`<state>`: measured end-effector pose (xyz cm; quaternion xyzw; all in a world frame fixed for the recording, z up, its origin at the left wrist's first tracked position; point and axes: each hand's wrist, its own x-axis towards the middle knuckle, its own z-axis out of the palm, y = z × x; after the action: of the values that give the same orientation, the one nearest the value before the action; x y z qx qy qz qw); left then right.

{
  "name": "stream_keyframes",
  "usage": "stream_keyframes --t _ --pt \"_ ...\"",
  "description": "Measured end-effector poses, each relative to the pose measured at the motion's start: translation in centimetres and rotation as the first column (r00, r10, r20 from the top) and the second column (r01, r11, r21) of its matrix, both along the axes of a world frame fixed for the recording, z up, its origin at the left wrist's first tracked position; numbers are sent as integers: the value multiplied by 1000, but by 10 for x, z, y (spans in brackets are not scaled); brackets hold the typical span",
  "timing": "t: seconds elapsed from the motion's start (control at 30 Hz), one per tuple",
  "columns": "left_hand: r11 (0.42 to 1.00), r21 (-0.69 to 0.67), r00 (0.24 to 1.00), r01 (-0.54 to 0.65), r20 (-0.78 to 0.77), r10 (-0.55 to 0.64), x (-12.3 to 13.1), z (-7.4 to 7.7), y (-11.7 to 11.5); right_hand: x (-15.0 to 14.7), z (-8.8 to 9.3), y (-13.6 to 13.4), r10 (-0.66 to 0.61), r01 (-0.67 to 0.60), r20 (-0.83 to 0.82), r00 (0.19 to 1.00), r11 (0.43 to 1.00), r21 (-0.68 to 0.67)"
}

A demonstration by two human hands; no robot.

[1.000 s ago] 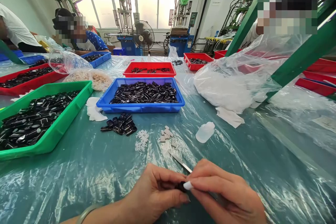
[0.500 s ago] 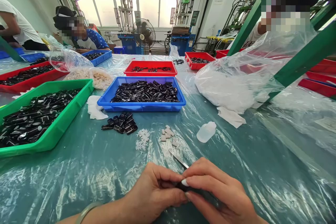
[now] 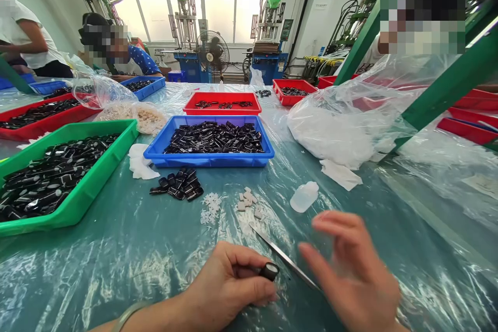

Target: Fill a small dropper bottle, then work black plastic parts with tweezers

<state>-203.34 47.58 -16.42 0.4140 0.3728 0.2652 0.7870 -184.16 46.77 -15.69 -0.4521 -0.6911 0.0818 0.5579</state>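
Observation:
My left hand pinches a small black cylindrical part between thumb and forefinger. A white disc shows in the end of that part. My right hand, slightly blurred, is raised to the right with thumb and fingers apart and nothing between them. Below and between the hands, slim pointed metal tweezers lie on the plastic-covered table, their rear end passing behind the right thumb. Small whitish square pieces lie beyond the tip, beside a heap of white scraps.
A blue tray of black parts stands ahead, with a loose pile of them before it. To the left is a green tray. A translucent white container and a plastic bag are at right, near a green post.
My right hand has let go of the black part and moved up and right, its fingers opening. The part's white end and more of the tweezers now show. My left hand stays in place.

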Motion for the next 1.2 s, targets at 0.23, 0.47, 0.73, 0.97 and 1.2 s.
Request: stream_keyframes --t 0.23,0.47,0.73,0.97,1.2 --pt "999 28 1000 -21 -18 22 -3 0 3 35 -31 54 -319 289 -6 948 865 -409" --pt "1000 12 999 -3 33 3 -3 2 1 25 -18 44 -70 104 111 991 934 -343" --pt "993 84 994 86 56 -91 -3 -2 1 9 2 16 -4 -112 506 862 974 197" --pt "988 68 989 139 44 -142 -3 1 2 12 2 8 -72 -105 602 795 961 254" --pt "979 82 983 186 -9 -186 -5 3 2 7 8 0 -113 -101 625 772 950 297"
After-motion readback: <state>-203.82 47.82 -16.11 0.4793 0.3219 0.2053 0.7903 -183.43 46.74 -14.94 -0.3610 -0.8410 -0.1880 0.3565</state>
